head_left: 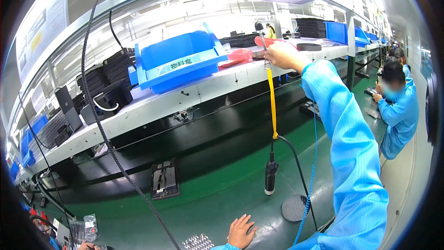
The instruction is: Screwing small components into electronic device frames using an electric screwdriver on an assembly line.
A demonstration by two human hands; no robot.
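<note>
My right hand [283,55] is raised to the shelf edge, its fingers closed around a thin metal hook [264,46] on a hanging line; the exact grip is partly hidden. From this hook hangs a yellow strap [272,102]. A black electric screwdriver [271,176] dangles upright below the strap, above the green bench, with a black cable looping off to the right. My left hand [241,231] lies flat on the bench, fingers spread and holding nothing. Beside it is a tray of small silvery parts [199,242]. A round black pad [295,208] lies right of the screwdriver.
A blue bin [178,60] stands on the white shelf [152,111], near red plastic bags [237,57]. An opened tablet-like device [165,179] lies on the bench. A braided black cable [111,148] crosses the left. A co-worker [397,106] sits at the right.
</note>
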